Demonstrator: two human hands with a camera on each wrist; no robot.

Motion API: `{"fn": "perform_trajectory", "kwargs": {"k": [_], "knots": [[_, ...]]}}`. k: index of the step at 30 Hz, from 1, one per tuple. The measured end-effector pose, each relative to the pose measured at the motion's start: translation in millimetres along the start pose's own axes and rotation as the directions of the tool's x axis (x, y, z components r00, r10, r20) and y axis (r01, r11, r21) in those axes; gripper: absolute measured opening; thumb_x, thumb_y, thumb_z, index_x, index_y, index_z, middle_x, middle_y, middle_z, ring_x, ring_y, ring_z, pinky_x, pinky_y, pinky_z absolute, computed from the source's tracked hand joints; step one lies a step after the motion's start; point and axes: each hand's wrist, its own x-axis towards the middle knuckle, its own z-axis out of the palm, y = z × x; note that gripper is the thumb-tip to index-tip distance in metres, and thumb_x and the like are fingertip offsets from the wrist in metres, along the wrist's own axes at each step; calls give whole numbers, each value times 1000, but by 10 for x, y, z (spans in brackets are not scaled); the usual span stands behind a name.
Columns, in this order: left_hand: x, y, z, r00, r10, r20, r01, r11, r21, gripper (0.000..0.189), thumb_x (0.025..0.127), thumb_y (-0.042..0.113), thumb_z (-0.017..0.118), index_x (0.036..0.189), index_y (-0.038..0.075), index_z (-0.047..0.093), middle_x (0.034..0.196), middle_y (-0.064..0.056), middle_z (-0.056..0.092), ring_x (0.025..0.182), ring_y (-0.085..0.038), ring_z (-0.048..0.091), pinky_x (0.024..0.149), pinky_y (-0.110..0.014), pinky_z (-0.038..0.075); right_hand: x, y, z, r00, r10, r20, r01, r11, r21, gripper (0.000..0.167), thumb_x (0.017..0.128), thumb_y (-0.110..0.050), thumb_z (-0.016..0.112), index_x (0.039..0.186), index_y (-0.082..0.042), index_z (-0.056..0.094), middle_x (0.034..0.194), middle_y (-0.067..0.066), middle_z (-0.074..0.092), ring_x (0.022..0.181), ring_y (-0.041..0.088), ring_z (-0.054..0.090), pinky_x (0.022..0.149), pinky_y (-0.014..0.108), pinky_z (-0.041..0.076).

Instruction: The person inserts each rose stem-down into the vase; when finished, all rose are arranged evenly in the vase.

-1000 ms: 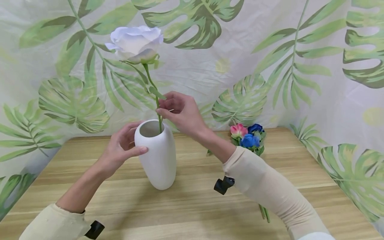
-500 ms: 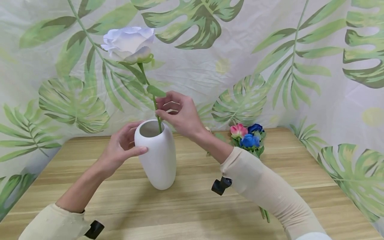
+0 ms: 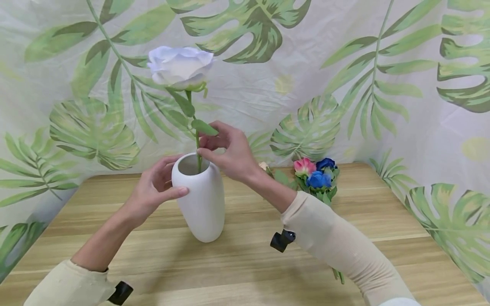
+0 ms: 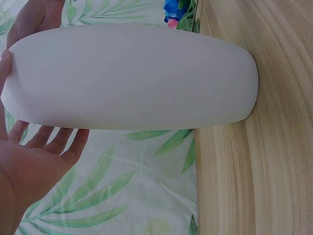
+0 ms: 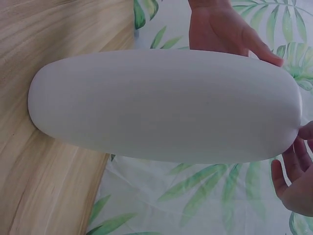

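A tall white vase [image 3: 203,204] stands upright on the wooden table in the head view. Around its left side my left hand [image 3: 155,182] curves, thumb on the front and fingers behind. The left wrist view shows that hand [image 4: 36,166] along the side of the vase [image 4: 137,78]. My right hand [image 3: 233,153] pinches the green stem of a white rose [image 3: 181,68] just over the vase mouth. The stem's lower end is inside the vase and hidden there. In the right wrist view, my right hand [image 5: 298,181] is at the rim end of the vase [image 5: 166,107].
Several artificial flowers, among them a blue one [image 3: 318,179] and a pink one [image 3: 304,166], lie on the table [image 3: 245,263] at the right, partly behind my right forearm. A leaf-print cloth [image 3: 245,97] hangs behind the table's back edge.
The white rose tilts left, then comes back more upright and sits lower. My right hand has sunk slightly toward the vase rim. My left hand and the vase stay put.
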Motion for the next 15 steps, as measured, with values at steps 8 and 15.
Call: {"fn": "perform_trajectory", "kwargs": {"k": [8,15], "knots": [[11,-10,4,1000,27,-4,-27,999,-20,61,91,-12,67,147,8,52,130,0,67,110,-18,68,87,-29,59,-23,62,11,998,-55,18,56,998,-13,23,90,11,72,112,10,65,95,21,68,88,27,68,84,28,60],[0,24,6,1000,-8,-17,8,1000,13,60,92,-7,69,147,9,51,131,0,67,109,-18,68,86,-29,59,-45,92,14,998,-57,10,57,998,-18,23,92,10,69,115,13,68,100,23,70,89,28,69,84,29,60]]}}
